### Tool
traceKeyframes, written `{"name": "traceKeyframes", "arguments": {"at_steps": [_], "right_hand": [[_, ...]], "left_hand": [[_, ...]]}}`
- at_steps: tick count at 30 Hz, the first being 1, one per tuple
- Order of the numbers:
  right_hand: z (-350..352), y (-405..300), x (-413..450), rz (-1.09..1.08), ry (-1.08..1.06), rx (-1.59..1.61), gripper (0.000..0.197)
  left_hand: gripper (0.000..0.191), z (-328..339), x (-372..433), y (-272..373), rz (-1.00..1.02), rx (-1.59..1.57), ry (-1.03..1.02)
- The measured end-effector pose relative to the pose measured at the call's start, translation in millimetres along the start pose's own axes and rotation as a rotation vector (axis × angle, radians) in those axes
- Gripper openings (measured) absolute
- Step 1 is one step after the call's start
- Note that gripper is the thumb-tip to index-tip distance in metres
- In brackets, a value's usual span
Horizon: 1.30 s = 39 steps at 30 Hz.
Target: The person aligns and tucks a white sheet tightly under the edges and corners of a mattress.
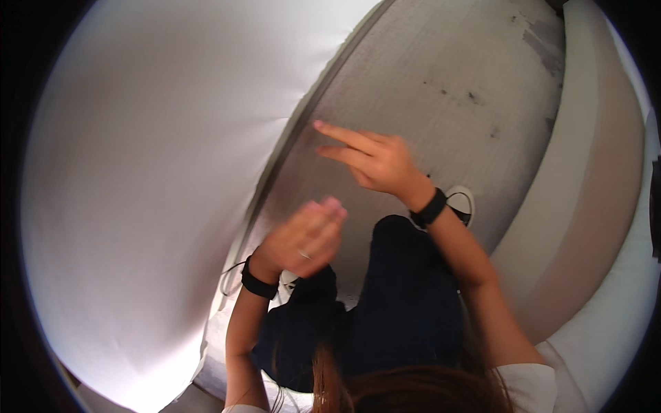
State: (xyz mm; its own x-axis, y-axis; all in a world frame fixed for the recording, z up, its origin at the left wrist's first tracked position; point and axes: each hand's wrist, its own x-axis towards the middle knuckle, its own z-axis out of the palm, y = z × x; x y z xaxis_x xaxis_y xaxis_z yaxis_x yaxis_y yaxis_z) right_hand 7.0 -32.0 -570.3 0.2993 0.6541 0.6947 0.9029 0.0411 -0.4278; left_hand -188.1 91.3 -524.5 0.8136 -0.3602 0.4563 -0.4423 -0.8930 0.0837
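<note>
Both hands are in the air above the grey floor (413,103), apart from each other. My left hand (304,237) is blurred, with its fingers close together and slightly curled; a ring is on one finger and a black band (258,276) circles the wrist. Nothing shows in it. Farther from my body, my right hand (374,155) has two fingers stretched out and apart, pointing left, and the others partly bent. It holds nothing and wears a black wristband (429,208). My knees in dark trousers (408,299) are below the hands.
A large white fabric surface (155,155) stretches along the left, with a dark strip at its edge. A pale curved panel (578,180) borders the floor on the right. Dark stains mark the floor. A black and white shoe (461,204) shows beside the right wrist. A thin cord (223,286) lies near the left wrist.
</note>
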Motion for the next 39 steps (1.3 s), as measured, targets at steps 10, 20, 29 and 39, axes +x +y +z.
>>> {"name": "traceKeyframes", "arguments": {"at_steps": [10, 20, 29, 39], "right_hand": [[1, 35, -22, 0.072, -0.094, -0.043, 0.044], [-134, -12, 29, 0.493, 0.078, -0.386, 0.060], [-235, -201, 102, 0.967, 0.149, -0.312, 0.047], [-392, -433, 166, 1.027, 0.054, -0.158, 0.036]], "left_hand": [[0.020, 11, 10, -41, -0.364, -0.147, -0.064], [0.028, 5, 22, -5, -0.335, -0.611, -0.534], [0.014, -99, 127, 33, -0.412, -0.756, -0.518], [0.010, -297, 180, 137, -0.074, -0.965, -0.662]]}}
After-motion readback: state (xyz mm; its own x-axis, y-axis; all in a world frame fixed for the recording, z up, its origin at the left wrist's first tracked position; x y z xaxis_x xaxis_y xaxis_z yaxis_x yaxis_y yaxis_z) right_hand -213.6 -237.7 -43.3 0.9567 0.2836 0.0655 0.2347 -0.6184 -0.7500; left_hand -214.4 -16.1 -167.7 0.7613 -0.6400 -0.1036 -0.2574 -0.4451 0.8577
